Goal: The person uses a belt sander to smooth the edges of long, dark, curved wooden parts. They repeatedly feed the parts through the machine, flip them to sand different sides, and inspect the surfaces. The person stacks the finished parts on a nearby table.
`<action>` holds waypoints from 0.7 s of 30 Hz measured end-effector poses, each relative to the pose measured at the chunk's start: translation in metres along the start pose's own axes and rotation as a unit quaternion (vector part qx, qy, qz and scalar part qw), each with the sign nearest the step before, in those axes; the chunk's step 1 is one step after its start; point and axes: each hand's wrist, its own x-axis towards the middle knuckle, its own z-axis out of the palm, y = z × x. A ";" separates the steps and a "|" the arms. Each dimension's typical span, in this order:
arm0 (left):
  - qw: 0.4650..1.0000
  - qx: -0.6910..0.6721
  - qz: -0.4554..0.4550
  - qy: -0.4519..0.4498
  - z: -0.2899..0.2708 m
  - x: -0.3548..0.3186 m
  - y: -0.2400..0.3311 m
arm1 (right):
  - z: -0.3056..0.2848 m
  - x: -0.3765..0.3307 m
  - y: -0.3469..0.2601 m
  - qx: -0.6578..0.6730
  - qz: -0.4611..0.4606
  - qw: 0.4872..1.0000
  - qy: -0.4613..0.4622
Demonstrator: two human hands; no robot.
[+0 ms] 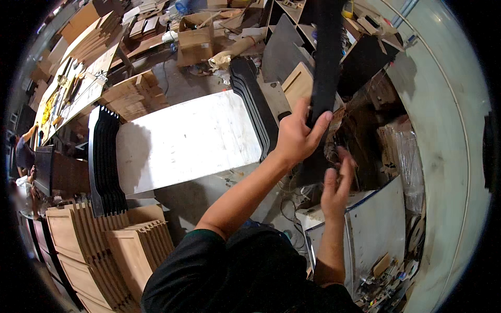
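My left hand (297, 136) grips the edge of a long black panel (326, 57) that stands upright and runs toward the top of the view. My right hand (336, 182) is lower on the same panel, its fingers spread against the panel's dark lower part; whether it grips is unclear. Just left of my left hand, a row of several black panels (253, 101) leans against the end of a white table (188, 141). A second row of black panels (104, 161) stands at the table's other end.
Stacks of notched wooden panels (104, 245) fill the lower left. A cardboard box (195, 41) and wood boards lie beyond the table. A white board (378, 229) leans at lower right beside a curved pale wall (443, 130). A person (23, 151) stands at far left.
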 end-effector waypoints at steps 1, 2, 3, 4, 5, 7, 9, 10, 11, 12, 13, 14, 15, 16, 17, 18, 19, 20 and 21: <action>0.995 0.059 0.082 -0.002 -0.004 0.010 0.001 | -0.007 0.012 0.000 -0.033 -0.056 0.997 0.045; 0.980 0.119 0.162 -0.004 -0.007 0.018 0.001 | -0.014 0.021 0.000 -0.064 -0.112 0.988 0.090; 0.962 0.125 0.244 0.010 -0.007 0.030 -0.002 | -0.023 0.027 -0.005 -0.098 -0.148 0.976 0.130; 0.951 0.162 0.262 -0.028 -0.011 0.034 0.006 | -0.034 0.030 -0.012 -0.132 -0.181 0.960 0.169; 0.936 0.200 0.281 -0.064 -0.018 0.040 0.021 | -0.042 0.034 -0.018 -0.141 -0.238 0.941 0.194; 0.900 0.262 0.338 -0.083 -0.020 0.046 0.030 | -0.064 0.034 -0.039 -0.219 -0.309 0.901 0.212; 0.878 0.291 0.373 -0.079 -0.017 0.052 0.024 | -0.080 0.034 -0.066 -0.334 -0.335 0.861 0.187; 0.865 0.308 0.389 -0.078 -0.018 0.054 0.019 | -0.081 0.038 -0.091 -0.387 -0.333 0.845 0.158; 0.854 0.310 0.412 -0.077 -0.021 0.058 0.009 | -0.080 0.042 -0.106 -0.437 -0.330 0.827 0.127; 0.844 0.306 0.434 -0.075 -0.025 0.064 -0.004 | -0.080 0.046 -0.112 -0.489 -0.264 0.829 0.055; 0.833 0.301 0.458 -0.075 -0.028 0.068 -0.017 | -0.079 0.051 -0.103 -0.499 -0.214 0.840 0.001; 0.820 0.294 0.482 -0.097 -0.029 0.070 -0.031 | -0.078 0.054 -0.083 -0.507 -0.161 0.845 -0.053; 0.804 0.288 0.506 -0.119 -0.033 0.073 -0.045 | -0.076 0.051 -0.054 -0.520 -0.103 0.842 -0.100; 0.789 0.280 0.529 -0.139 -0.036 0.076 -0.058 | -0.076 0.056 -0.036 -0.455 -0.014 0.867 -0.200; 0.783 0.290 0.526 -0.163 -0.043 0.076 -0.069 | -0.069 0.063 -0.024 -0.349 0.083 0.887 -0.292; 0.787 0.282 0.523 -0.169 -0.046 0.080 -0.082 | -0.063 0.052 0.010 -0.262 0.082 0.918 -0.285; 0.790 0.279 0.517 -0.177 -0.051 0.083 -0.101 | -0.052 0.048 0.019 -0.237 0.066 0.930 -0.272; 0.792 0.279 0.510 -0.187 -0.060 0.084 -0.119 | -0.035 0.045 0.026 -0.208 0.050 0.941 -0.261; 0.816 0.288 0.457 -0.206 -0.069 0.083 -0.138 | -0.018 0.046 0.039 -0.166 0.048 0.954 -0.243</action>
